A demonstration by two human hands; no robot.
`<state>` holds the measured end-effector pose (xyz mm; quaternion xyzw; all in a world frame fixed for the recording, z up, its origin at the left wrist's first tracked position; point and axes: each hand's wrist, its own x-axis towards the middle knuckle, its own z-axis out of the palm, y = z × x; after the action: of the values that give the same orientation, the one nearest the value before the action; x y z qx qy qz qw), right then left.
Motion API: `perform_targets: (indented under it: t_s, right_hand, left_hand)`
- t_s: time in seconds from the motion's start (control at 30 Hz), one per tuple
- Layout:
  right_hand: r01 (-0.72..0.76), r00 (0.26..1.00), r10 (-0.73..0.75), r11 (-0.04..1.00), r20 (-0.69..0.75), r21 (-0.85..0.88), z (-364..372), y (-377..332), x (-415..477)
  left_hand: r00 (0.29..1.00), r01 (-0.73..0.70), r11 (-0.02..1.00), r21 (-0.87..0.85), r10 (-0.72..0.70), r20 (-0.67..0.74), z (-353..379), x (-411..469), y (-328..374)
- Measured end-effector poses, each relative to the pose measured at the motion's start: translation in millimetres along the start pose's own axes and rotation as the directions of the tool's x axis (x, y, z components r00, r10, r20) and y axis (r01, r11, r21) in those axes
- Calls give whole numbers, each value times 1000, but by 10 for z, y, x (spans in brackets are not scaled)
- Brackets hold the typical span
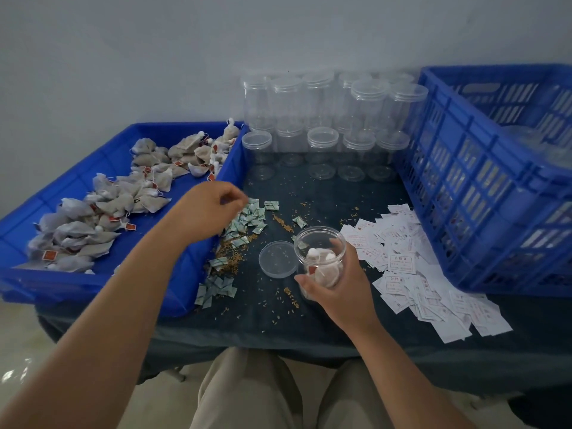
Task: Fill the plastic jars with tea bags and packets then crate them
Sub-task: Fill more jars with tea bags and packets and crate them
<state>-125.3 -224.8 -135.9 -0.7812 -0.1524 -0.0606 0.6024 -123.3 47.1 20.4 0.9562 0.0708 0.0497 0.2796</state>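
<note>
My right hand (335, 286) grips a clear plastic jar (320, 258), open at the top, with tea bags inside. Its clear lid (277, 259) lies on the dark cloth just left of the jar. My left hand (210, 209) hovers with curled fingers over a scatter of small green-white packets (247, 221); whether it pinches one I cannot tell. Grey tea bags with red tags (123, 199) fill the shallow blue tray (37, 277) on the left. The tall blue slotted crate (483, 181) stands at the right.
Several empty lidded clear jars (328, 125), stacked in two layers, stand at the back against the wall. White printed slips (411, 267) lie spread in front of the crate. Loose grains litter the dark cloth (278, 317). My knees are below the table's front edge.
</note>
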Motion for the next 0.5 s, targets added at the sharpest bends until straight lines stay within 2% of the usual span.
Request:
perform_targets:
  t_s: [0.03, 0.1, 0.17, 0.23, 0.33, 0.5]
  right_hand:
    - [-1, 1000, 1, 1000, 2, 1, 0, 6, 4]
    - [0, 1000, 0, 1000, 8, -2, -5, 5, 8]
    - [3, 1000, -3, 1000, 6, -4, -8, -11, 6]
    - [10, 1000, -10, 1000, -8, -10, -10, -23, -1]
    - [3, 1000, -3, 1000, -5, 22, -10, -13, -10]
    - [24, 999, -23, 1000, -49, 7, -12, -42, -11]
  left_hand:
    - [996, 29, 987, 161, -42, 82, 32, 44, -99]
    - [978, -1, 893, 451, -94, 188, 246, 115, -216]
    - [981, -45, 834, 549, -66, 181, 560, 140, -221]
    - [984, -16, 829, 559, -87, 156, 844, 157, -239]
    - [981, 133, 857, 498, -185, 56, 1059, 143, -361]
    - [987, 120, 930, 347, -75, -139, 1120, 53, -466]
